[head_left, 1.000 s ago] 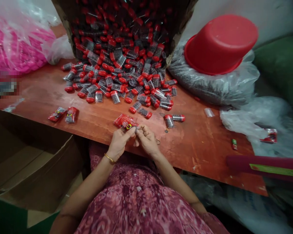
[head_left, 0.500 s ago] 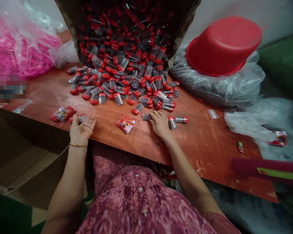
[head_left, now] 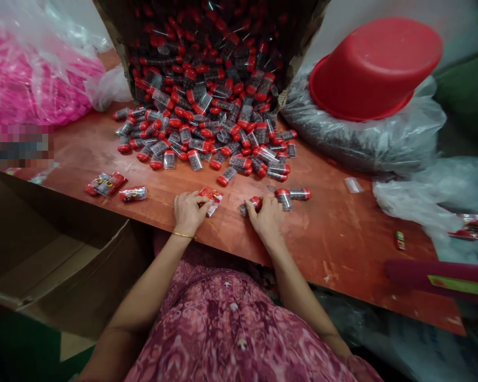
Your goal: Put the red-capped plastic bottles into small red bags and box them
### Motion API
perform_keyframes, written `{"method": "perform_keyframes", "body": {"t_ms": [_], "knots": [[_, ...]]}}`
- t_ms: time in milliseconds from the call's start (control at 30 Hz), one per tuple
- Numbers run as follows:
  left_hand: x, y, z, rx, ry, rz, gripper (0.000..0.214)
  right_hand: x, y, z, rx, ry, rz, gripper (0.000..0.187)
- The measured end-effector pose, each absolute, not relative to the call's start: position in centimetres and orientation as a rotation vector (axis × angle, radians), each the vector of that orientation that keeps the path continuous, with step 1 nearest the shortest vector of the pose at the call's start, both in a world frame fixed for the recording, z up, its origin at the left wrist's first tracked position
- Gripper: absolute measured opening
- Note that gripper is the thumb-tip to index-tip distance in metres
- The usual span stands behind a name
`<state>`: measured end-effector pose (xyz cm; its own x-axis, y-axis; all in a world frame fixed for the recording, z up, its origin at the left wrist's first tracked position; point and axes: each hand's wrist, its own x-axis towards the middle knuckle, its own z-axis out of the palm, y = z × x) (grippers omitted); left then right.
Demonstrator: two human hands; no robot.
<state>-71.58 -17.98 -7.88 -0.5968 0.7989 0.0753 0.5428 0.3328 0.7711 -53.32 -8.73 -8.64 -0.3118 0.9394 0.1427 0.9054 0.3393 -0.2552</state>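
Observation:
My left hand (head_left: 189,213) is at the left edge of a small red printed packet (head_left: 215,197), its fingers closed on that edge. My right hand (head_left: 269,218) has its thumb and fingers closed around a small clear tube with a red cap (head_left: 256,202), which lies low over the table. Just right of that hand lie two more such tubes (head_left: 284,200), dark inside and red-capped. A silver-and-red packet (head_left: 133,194) and some red packets (head_left: 105,184) rest to the left of my left hand.
Red-capped tubes (head_left: 199,132) spill from a tipped cardboard box (head_left: 113,32). A red tub (head_left: 378,69) sits upside down on a filled clear bag (head_left: 358,143). Bags of pink pieces (head_left: 35,79) stand left. An open carton (head_left: 83,265) is below the table's front edge.
My left hand has moved right, from beside the left packets to the middle red packet. My right hand has turned the tube, so its red cap now shows. The view has shifted slightly.

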Motion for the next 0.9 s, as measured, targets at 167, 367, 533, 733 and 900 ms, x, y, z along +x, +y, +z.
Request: {"method": "perform_keyframes", "body": {"t_ms": [167,367,533,733,900], "knots": [[-71.9,-18.2,-8.6,1.229,2.382,1.101,0.013,-53.1,-9.3,-7.7,-1.694,-2.327,0.173,0.061],[-70.2,-18.8,-8.1,1.207,2.493,1.229,0.013,-53.7,-9.7,-6.4,-1.75,-2.47,0.473,0.038],[-69.0,-18.3,-7.1,1.318,2.561,1.309,0.015,-55.5,-9.3,-7.0,-1.667,-2.424,0.485,0.029],[-68.0,-18.0,-6.3,1.434,2.448,1.387,0.013,-55.9,-10.2,-7.0,-1.221,-1.707,1.283,0.033],[-66.8,-18.2,-6.1,1.35,2.201,1.584,0.018,-56.9,-11.3,-6.2,-1.03,-1.295,1.558,0.037]]}}
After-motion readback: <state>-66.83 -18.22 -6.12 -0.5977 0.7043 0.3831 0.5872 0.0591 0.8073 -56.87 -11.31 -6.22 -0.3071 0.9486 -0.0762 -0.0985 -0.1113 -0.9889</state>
